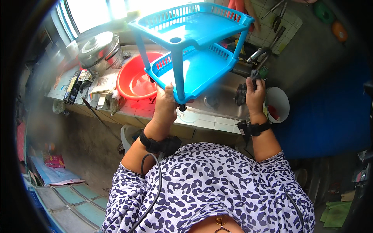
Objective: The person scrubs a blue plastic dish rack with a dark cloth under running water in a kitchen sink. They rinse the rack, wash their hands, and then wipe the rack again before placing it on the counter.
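A blue plastic two-tier rack [201,29] with slotted rims is held up in front of me, tilted, above the sink's left side. My left hand [164,103] grips its lower tier near the front corner post, thumb up along the rim. Under that corner shows a short black foot [182,107]. To the right of the rack, and apart from it, my right hand [256,97] is closed around a dark, crumpled cloth [240,94]. Below lies a stainless steel sink [224,80], partly hidden by the rack. Some of a red plastic basin [125,80] is behind the rack's left side.
A lidded metal pot [97,48] and papers [106,80] occupy the tiled counter at left. The faucet [259,54] rises behind the sink. A white bucket [282,102] stands right of my right hand. Another person's arm [252,13] shows behind the rack.
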Motion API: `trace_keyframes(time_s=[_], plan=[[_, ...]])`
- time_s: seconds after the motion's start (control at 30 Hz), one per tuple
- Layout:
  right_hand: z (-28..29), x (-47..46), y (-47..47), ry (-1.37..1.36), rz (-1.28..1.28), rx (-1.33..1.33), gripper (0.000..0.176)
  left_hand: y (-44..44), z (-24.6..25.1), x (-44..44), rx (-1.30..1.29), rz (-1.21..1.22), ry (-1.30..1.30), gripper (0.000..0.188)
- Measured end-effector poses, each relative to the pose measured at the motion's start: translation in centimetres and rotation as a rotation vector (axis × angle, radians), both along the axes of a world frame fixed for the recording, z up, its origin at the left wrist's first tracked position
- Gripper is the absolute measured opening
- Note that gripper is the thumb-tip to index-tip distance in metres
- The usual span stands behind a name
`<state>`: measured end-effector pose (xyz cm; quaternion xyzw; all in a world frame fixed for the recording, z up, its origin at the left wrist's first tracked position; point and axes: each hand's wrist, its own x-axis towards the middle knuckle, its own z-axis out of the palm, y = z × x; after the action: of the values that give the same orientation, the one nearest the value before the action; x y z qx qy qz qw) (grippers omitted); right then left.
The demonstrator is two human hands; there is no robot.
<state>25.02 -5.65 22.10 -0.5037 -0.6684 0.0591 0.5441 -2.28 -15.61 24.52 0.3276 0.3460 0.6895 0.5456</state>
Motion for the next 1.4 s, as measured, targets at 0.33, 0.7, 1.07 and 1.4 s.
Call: trace_keyframes(time_s=[0.33, 0.7, 1.07, 1.4], plan=[[1.9, -2.6, 4.3, 0.19, 0.055, -0.109, 0.024, -0.3, -0.2, 0.4, 0.032, -0.091, 0.035, 0.056], [8.0, 1.4, 4.3, 0.293, 0.932, -0.769, 0.026, -0.7, 3.1, -6.9, -0.209, -0.224, 0.034, 0.037], [10.3, 2.2, 3.6, 0.215, 0.995, -0.774, 0.029, -0.7, 2.1, -6.6, -0.283, -0.21, -0.041, 0.035], [12.0, -0.7, 4.0, -0.07, 0.444, -0.202, 0.024, -1.8, 1.9, -3.7, -0.307, -0.137, 0.088, 0.038]])
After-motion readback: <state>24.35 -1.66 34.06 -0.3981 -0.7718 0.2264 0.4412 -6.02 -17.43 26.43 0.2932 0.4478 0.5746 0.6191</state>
